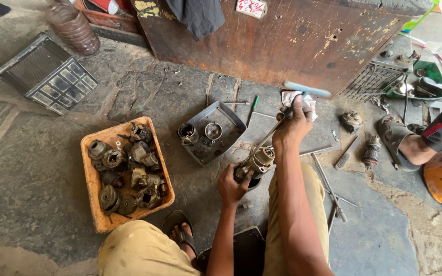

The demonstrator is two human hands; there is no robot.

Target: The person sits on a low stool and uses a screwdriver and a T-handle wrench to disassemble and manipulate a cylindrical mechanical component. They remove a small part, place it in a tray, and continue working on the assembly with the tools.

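The person squats on a stone floor [37,168], and both hands meet over a small motor housing [258,162] held low between the knees. The left hand [233,185] wraps it from below, its grip closed around the dark lower end. The housing is a stubby metal cylinder, grimy and grey-brown, with a lighter round face turned upward showing a ring of small openings around a central hub. The right hand [293,125] is raised above it, grip pressed shut around the handle of a long thin tool — a screwdriver [267,139] by its look — whose shaft slants down and left to the top face of the housing; a white rag [297,98] is bunched in or just behind that fist.

Left of the hands sits an orange plastic tray [94,204] heaped with similar greasy motor parts [129,174]. Between tray and hands lies a grey square metal cover [216,134] carrying two round parts. A motor armature [372,152] lies on the floor to the right, near another person's sandalled foot [400,145]. Thin metal rods [331,191] lie beside the right knee — a rusty brown cabinet [282,41] stands behind.
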